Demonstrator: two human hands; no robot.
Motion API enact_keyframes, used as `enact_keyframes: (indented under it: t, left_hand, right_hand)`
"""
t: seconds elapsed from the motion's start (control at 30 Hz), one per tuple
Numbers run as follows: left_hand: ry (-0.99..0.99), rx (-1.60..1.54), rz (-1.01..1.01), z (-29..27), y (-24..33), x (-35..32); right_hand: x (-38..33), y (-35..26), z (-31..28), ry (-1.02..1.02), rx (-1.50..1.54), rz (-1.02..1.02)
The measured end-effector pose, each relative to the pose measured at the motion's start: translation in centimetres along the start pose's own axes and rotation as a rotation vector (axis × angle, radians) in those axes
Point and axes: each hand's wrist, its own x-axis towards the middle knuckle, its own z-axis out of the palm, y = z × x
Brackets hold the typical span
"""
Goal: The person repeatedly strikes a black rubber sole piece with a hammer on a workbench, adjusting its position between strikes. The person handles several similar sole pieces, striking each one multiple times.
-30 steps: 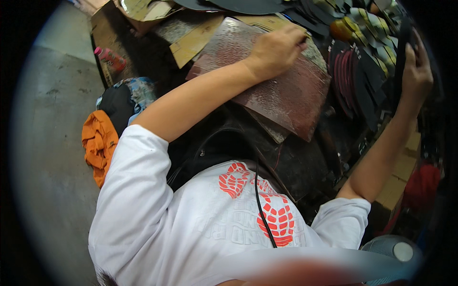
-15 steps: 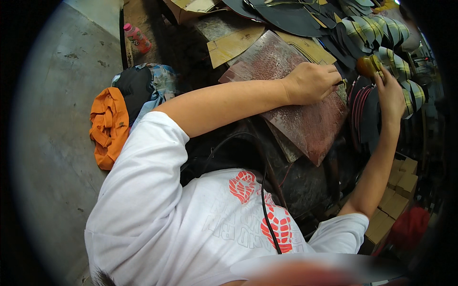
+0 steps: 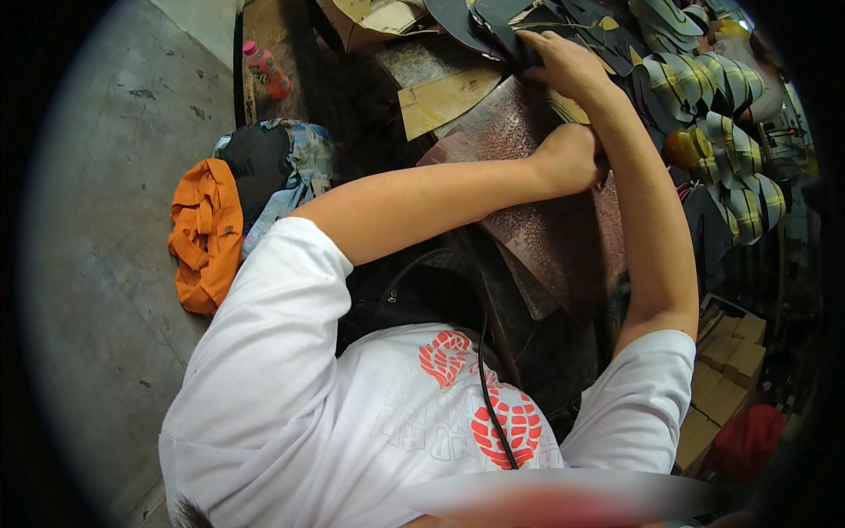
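My left hand (image 3: 568, 158) rests on a reddish-brown textured sheet (image 3: 537, 238) lying on the cluttered workbench. Its fingers are hidden behind my right forearm. That forearm crosses over it, and my right hand (image 3: 563, 63) reaches to the far edge of the sheet. There its fingers curl onto a dark flat sole-shaped piece (image 3: 497, 31) in a heap of similar dark cut pieces.
Several yellow-and-green striped strap pieces (image 3: 731, 132) pile up at the right. Cardboard offcuts (image 3: 440, 101) lie beside the sheet. An orange cloth (image 3: 207, 233), a dark bag (image 3: 264, 163) and a pink bottle (image 3: 264, 70) sit at the left on the concrete floor (image 3: 106, 290). Brown boxes (image 3: 731, 370) stand at the lower right.
My right hand has left the striped pieces at the right and swung up and left across my left wrist to the dark pieces. My left hand has stayed on the sheet.
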Motion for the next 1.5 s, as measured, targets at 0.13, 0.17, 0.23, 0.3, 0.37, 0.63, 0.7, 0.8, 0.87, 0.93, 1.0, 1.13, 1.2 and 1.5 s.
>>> enact_keyframes:
  t: [0.13,0.17,0.23,0.3,0.37,0.63,0.7,0.8,0.87,0.93,1.0,1.13,1.2,1.5]
  left_hand:
    - [0.016,-0.029,-0.022,0.4,-0.1,0.2]
    - [0.031,-0.067,-0.034,0.5,0.0,0.2]
    - [0.044,-0.098,-0.080,0.7,0.2,0.2]
    - [0.027,-0.107,-0.151,0.6,0.2,0.4]
    - [0.062,-0.035,-0.138,0.6,0.0,0.6]
    - [0.161,-0.378,-0.395,0.4,-1.9,1.5]
    - [0.127,-0.231,-0.268,-0.1,-2.7,1.9]
    - [0.122,-0.322,-0.252,0.2,-3.2,1.8]
    - [0.129,-0.441,-0.287,0.3,-3.2,1.7]
    - [0.137,-0.387,-0.274,0.4,-3.1,1.5]
    - [0.141,-0.247,-0.217,0.3,-2.9,1.2]
    - [0.260,0.083,0.046,0.2,-2.8,1.1]
    - [0.285,0.034,0.002,0.3,-2.9,1.1]
    - [0.126,-0.065,-0.067,0.1,-2.1,0.7]
  right_hand:
    - [0.2,1.7,0.5,0.074,0.063,0.002]
    - [0.1,2.2,-0.2,0.107,0.154,-0.045]
    - [-0.6,3.2,-2.8,0.324,0.239,0.068]
    - [-2.9,4.2,-6.9,0.610,0.038,-0.001]
    - [-6.2,4.3,-10.4,0.821,0.308,0.104]
    - [-29.0,1.8,-8.8,0.474,0.431,0.316]
    - [-32.3,1.2,-6.0,0.337,0.048,0.350]
    - [-35.5,0.5,-4.0,0.334,0.006,0.606]
    - [-36.6,0.3,-3.8,0.274,-0.136,0.793]
    - [-37.1,0.1,-4.1,0.385,0.549,0.925]
    - [-37.2,-0.2,-4.6,0.385,0.979,1.038]
    - [-36.0,-0.7,-4.7,0.675,1.553,0.776]
    - [-34.8,-0.4,-4.3,0.600,1.352,0.942]
    - [-32.4,1.6,-0.7,0.385,0.475,0.944]
